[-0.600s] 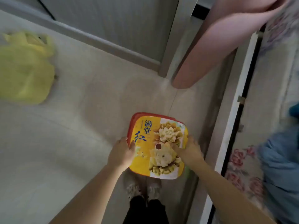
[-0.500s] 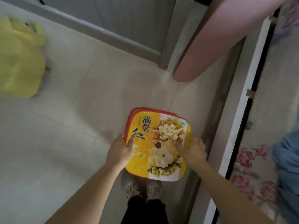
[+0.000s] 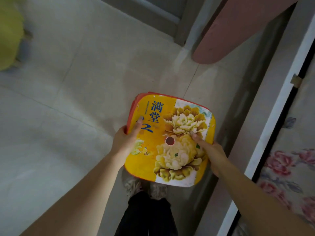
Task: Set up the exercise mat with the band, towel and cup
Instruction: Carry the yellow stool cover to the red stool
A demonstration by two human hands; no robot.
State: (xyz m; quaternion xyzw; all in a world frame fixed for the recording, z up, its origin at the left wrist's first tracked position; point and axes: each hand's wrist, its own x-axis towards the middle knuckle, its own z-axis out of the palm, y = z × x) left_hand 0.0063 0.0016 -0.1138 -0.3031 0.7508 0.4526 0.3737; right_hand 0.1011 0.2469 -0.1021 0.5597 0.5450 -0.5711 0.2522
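Note:
I hold a red plastic stool (image 3: pixel 170 142) with a yellow flowered seat top and a small round hole in its middle, above the tiled floor in front of my feet. My left hand (image 3: pixel 125 142) grips its left edge, thumb lying on the seat. My right hand (image 3: pixel 211 150) grips the right edge, one finger stretched over the flower print. A rolled pink exercise mat (image 3: pixel 238 31) leans at the upper right, its rounded end close to the floor. Band, towel and cup are out of view.
A yellow-green bag (image 3: pixel 8 36) lies on the floor at far left. A grey door frame (image 3: pixel 180 23) stands beyond the stool. On the right runs a white bed edge (image 3: pixel 272 116) with a rose-patterned sheet (image 3: pixel 289 167). My shoes (image 3: pixel 144 186) show under the stool.
The view has shifted a little; the bag slid further left and the blue cloth on the bed left the frame. The stool sits slightly lower and more to the right in my hands.

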